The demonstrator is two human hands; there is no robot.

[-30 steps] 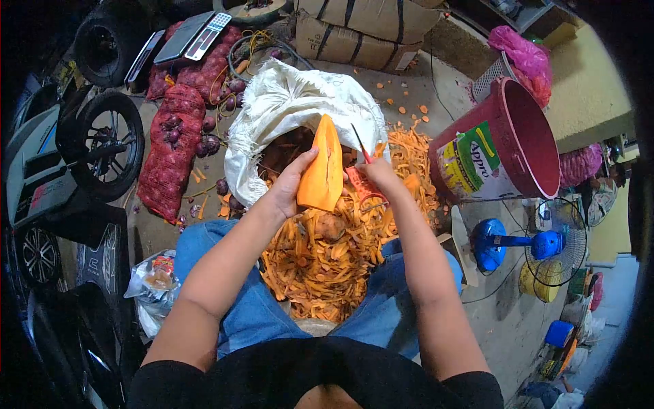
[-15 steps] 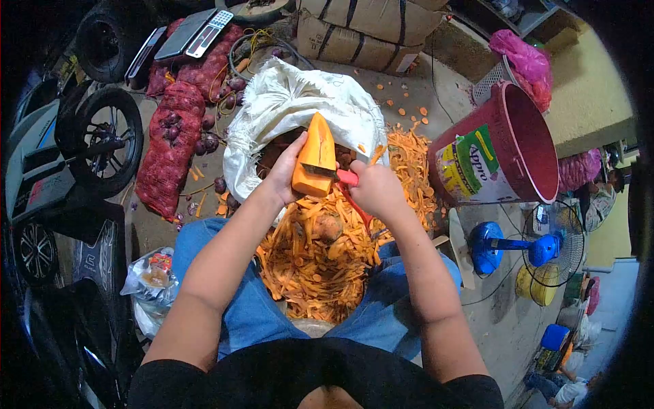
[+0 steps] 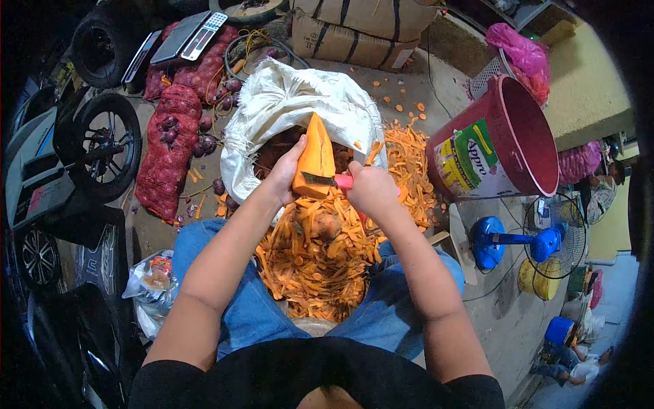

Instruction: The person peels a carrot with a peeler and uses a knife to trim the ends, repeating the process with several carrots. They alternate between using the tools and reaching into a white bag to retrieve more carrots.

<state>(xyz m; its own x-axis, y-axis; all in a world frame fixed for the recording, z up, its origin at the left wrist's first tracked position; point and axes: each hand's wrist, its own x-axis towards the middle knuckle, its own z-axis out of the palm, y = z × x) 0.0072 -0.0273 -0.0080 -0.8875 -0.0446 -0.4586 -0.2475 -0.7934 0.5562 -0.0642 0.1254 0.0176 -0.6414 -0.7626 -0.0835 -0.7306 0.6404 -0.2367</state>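
A large peeled carrot [image 3: 315, 153] with flat cut sides points upward in my left hand [image 3: 286, 172], its fingers wrapped round the left side. My right hand [image 3: 371, 191] is closed on a red-handled peeler [image 3: 345, 181]. Its dark blade lies across the lower part of the carrot. An orange strip [image 3: 374, 153] shows just beyond my right knuckles. Beneath both hands is a heap of orange peelings [image 3: 313, 273], with a brownish-orange root [image 3: 327, 225] lying on it. Behind the carrot, a white woven sack [image 3: 300, 88] gapes open, its dark contents mostly hidden.
More peelings [image 3: 412, 170] cover the floor at right, beside a tilted maroon bucket [image 3: 470, 123]. A blue fan [image 3: 490, 240] stands farther right. Red net sacks of onions [image 3: 169, 153] and a motorcycle wheel [image 3: 105, 146] are at left. Cardboard boxes [image 3: 354, 41] sit behind.
The peeler blade has shifted slightly down the carrot, and my right hand has moved a little lower. My left hand keeps its hold. The whole view has shifted slightly.
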